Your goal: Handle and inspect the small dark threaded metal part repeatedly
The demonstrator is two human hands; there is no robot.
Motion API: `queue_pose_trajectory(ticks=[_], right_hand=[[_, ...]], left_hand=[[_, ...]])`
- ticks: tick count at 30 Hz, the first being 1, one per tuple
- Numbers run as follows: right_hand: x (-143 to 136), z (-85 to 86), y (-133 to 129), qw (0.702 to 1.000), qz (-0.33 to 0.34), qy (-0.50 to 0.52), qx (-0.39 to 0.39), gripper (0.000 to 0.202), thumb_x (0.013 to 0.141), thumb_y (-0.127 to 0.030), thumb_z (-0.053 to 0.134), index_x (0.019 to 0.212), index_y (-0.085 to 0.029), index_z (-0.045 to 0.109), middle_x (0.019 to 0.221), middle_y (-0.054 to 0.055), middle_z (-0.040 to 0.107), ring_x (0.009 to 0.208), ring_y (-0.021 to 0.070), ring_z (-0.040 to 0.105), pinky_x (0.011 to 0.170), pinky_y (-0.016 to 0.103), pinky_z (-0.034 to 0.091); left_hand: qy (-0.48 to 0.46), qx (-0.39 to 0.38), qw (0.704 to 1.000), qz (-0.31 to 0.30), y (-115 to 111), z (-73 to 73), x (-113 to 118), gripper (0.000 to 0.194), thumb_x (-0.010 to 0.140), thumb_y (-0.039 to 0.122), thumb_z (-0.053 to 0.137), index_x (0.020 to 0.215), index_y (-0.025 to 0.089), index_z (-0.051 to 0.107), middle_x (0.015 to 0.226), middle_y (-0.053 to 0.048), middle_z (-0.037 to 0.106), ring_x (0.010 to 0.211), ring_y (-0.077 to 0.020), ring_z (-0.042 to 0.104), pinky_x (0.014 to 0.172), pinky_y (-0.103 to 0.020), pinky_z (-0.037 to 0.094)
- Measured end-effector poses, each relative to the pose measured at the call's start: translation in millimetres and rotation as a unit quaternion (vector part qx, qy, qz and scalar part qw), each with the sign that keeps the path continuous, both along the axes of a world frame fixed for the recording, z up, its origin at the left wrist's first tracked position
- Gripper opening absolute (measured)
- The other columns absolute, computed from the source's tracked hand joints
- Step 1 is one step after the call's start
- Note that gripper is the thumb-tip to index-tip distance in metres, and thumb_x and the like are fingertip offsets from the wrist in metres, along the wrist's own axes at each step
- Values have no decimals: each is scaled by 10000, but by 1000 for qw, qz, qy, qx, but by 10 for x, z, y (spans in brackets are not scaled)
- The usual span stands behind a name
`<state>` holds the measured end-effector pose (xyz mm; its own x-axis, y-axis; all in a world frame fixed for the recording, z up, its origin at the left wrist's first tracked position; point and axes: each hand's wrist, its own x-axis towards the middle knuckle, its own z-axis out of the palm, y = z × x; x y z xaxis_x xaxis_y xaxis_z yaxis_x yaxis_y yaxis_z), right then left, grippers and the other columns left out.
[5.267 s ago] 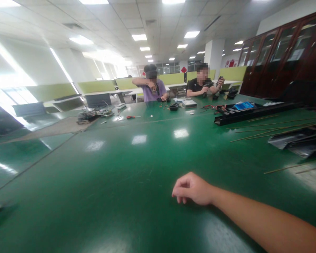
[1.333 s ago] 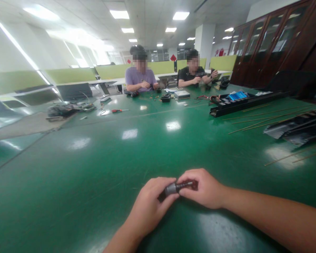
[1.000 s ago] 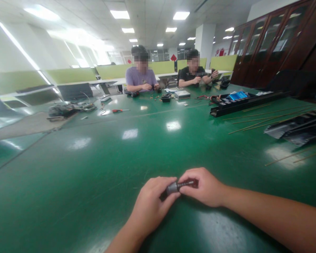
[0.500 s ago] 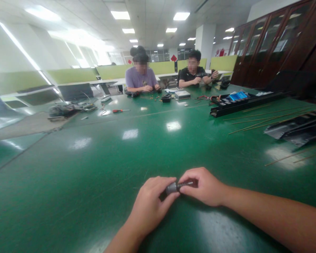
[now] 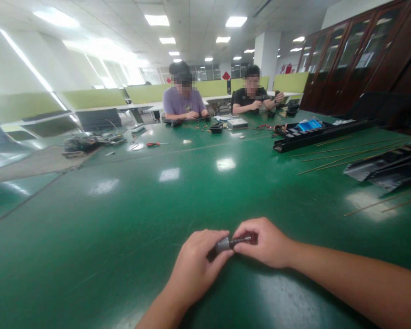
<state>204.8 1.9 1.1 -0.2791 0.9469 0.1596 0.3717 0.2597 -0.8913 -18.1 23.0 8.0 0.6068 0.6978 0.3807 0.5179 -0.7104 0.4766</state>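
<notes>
The left hand point(image 5: 197, 262) gripped a grey cylindrical part point(image 5: 222, 245), thumb and fingers curled around its thicker end. The right hand point(image 5: 265, 244), half curled, pinched the same part near its thin shaft point(image 5: 242, 239), which pointed into that palm. The part lay between both hands at the near side of the green desk point(image 5: 123, 237); fingers hid some of it, and whether it touched the surface could not be told. Farther off lay a red-handled screwdriver point(image 5: 154, 144), a white box point(image 5: 237, 123), a black channel point(image 5: 291, 145) and thin rods point(image 5: 332, 163). Two co-workers sat opposite.
</notes>
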Motion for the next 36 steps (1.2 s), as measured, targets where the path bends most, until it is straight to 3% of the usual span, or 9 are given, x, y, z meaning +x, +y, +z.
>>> queue_pose_trajectory(ticks=[36], right_hand=[[7,-28,16,999,-28,7,-15,122,752,-264,770,794,-150,758,686,14,695,594,128,567,550,216,391]], left_hand=[[-9,6,1000,5,17,-35,-20,289,893,296,676,1180,274,650,1086,-27,731,977,-221,675,865,-376,540]])
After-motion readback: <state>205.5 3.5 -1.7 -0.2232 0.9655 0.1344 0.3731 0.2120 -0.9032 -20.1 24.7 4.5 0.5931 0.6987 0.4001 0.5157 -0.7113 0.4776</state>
